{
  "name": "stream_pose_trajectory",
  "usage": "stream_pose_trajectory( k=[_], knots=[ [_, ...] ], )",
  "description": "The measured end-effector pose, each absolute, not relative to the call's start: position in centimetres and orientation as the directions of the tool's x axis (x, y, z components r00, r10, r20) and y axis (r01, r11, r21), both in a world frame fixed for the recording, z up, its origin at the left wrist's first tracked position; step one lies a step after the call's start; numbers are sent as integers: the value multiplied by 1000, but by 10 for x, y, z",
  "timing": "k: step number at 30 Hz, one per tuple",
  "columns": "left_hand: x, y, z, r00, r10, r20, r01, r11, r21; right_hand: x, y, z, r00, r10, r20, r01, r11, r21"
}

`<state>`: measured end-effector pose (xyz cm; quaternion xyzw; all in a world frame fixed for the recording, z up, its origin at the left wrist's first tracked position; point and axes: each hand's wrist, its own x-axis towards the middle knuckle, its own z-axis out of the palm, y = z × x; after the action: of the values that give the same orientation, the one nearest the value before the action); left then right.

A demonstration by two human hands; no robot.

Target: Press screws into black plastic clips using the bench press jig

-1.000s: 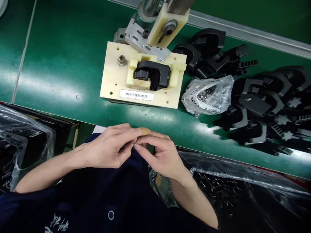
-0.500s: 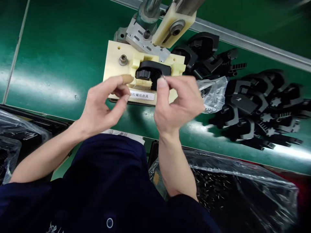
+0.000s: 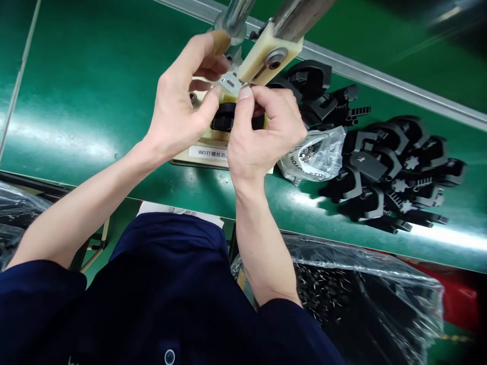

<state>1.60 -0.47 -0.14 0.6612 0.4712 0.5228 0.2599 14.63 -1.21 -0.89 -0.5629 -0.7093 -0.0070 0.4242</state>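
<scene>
My right hand is closed in a pinch over the cream fixture. Thumb and forefinger meet just under the tip of a pale yellow block; whatever small thing they hold is hidden. My left hand is open, thumb and fingers apart, beside a slotted metal plate. One fingertip wears a tan cover. Between the hands, a curved black plastic part sits in the fixture, partly covered by my right hand.
Right of the fixture lies a clear plastic bag with small metal pieces. Several black plastic parts are piled beyond it on the green table. Metal posts rise behind. A plastic-lined container of black pieces stands below the table edge.
Both hands have moved up and away from me, toward the pale yellow block. My left hand has come closer to the right. The view has shifted slightly.
</scene>
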Motion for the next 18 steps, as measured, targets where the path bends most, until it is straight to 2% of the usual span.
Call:
stream_pose_trajectory(
  k=[3, 5, 10, 18],
  knots=[
    [16, 6, -10, 108, 805, 584, 318, -584, 747, 146, -11, -15, 21, 759, 650, 743, 424, -519],
    [17, 12, -15, 153, 766, 624, 315, -636, 704, 145, -11, -18, 53, 775, 630, 712, 413, -568],
    [20, 19, -14, 158, 733, 662, 313, -673, 670, 141, -12, -20, 110, 783, 612, 679, 390, -622],
    [18, 26, -21, 106, 765, 636, 395, -619, 679, 137, -9, -20, 142, 816, 560, 706, 313, -635]
  ],
)
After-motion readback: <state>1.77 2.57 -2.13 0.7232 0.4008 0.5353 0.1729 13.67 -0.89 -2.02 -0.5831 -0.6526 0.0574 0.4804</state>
